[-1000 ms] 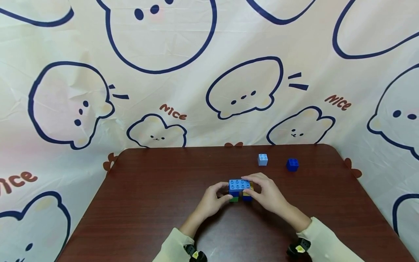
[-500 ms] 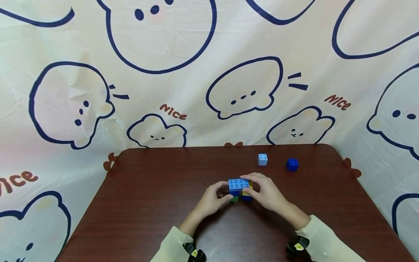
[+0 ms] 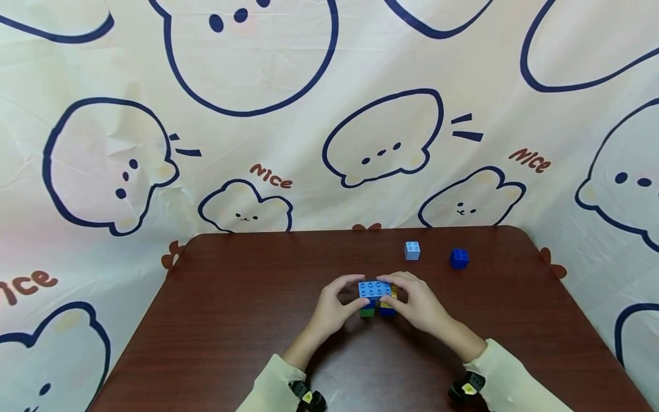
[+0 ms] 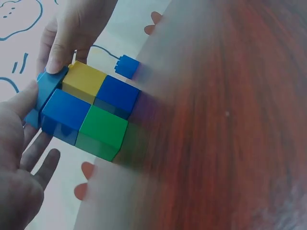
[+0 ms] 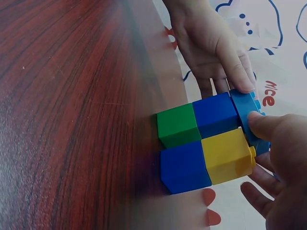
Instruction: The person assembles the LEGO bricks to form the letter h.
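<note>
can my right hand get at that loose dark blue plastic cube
Probably: nothing visible blocks the way from your right hand to the loose dark blue plastic cube, though that hand pinches the mid-blue rectangular plastic brick.

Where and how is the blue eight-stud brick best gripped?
Likely by the long near and far sides of the blue eight-stud brick, a pinch at each end, from left and right: its length runs left to right, studs up.

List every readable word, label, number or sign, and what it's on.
"Nice": backdrop, left of centre, head view.
"Nice": backdrop, right of centre, head view.
"ice": backdrop, far left, head view, cut off.
"Nice": backdrop, right wrist view.
Bricks: nothing readable.
Yellow wrist marks: too small to read.
</note>
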Demonstrator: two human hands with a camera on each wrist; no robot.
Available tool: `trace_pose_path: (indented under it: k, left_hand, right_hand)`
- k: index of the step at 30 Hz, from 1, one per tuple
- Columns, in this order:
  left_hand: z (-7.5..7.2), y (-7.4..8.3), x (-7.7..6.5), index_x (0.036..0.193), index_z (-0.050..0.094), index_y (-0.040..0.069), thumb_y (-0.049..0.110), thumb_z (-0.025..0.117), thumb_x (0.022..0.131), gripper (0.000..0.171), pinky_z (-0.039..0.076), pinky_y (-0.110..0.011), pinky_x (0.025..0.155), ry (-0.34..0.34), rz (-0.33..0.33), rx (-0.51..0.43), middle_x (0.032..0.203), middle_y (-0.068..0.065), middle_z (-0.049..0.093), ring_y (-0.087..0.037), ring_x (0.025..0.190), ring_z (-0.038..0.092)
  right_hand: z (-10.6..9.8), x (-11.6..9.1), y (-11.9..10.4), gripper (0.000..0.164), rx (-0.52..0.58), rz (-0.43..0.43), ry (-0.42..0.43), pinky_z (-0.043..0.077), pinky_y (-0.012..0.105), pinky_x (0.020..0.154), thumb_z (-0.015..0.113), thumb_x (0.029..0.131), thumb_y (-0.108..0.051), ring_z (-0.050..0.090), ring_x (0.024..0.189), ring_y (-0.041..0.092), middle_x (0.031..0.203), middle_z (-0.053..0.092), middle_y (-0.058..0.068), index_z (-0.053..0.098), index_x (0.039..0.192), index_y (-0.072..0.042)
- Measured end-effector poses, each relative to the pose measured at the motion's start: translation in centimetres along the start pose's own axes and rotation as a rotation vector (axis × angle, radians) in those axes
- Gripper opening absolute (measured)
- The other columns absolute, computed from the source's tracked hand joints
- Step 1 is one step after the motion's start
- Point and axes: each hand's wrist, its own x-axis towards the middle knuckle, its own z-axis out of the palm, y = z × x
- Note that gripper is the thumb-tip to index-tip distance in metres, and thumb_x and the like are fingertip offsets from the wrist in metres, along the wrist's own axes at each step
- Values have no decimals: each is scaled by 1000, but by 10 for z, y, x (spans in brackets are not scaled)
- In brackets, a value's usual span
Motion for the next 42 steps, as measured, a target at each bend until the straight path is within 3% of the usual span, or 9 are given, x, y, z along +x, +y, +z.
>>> trace_pose_path:
  k: [5,11,19,28,38,42]
  left_hand:
    - [1,2,1,128,67,3,9,78,90,40,58,-46,87,-1,-11,-3,118,-8,69,-27,102,67]
    - [0,5,2,127,68,4,10,76,92,37,59,-39,85,-6,-24,13,116,-9,70,-27,101,68]
    - [0,6,3,128,67,2,11,76,92,38,58,-37,85,-23,-48,34,114,-8,70,-24,100,68]
    - [-1,7,3,126,68,7,10,76,92,36,59,-39,84,-20,-14,41,115,-8,70,-25,100,68]
    - [0,8,3,127,68,9,11,76,92,35,59,-45,85,-10,-3,49,117,-10,69,-26,102,68]
    - [0,6,4,128,67,8,11,75,93,36,59,-41,86,-11,-7,57,118,-8,68,-23,102,68]
  right_hand:
    - [0,0,2,46,6,-6,-17,56,45,92,82,88,-15,64,110,20,124,68,2,68,131,-13]
    - [-1,-2,8,54,19,-2,-57,54,49,95,80,87,-3,63,114,25,129,66,5,63,137,-14]
    - [-6,-3,10,59,39,14,-96,53,49,96,77,89,-4,61,121,31,139,61,10,58,143,-15]
    - [-6,-4,12,54,27,-13,-35,53,51,97,82,87,-10,63,121,27,135,65,4,63,138,-12]
    - [-4,-4,10,44,24,20,-3,53,50,97,80,89,-15,65,115,23,127,68,2,67,131,-17]
    - [-3,-3,11,44,25,17,0,54,50,96,80,90,-15,65,114,23,127,68,3,67,132,-16]
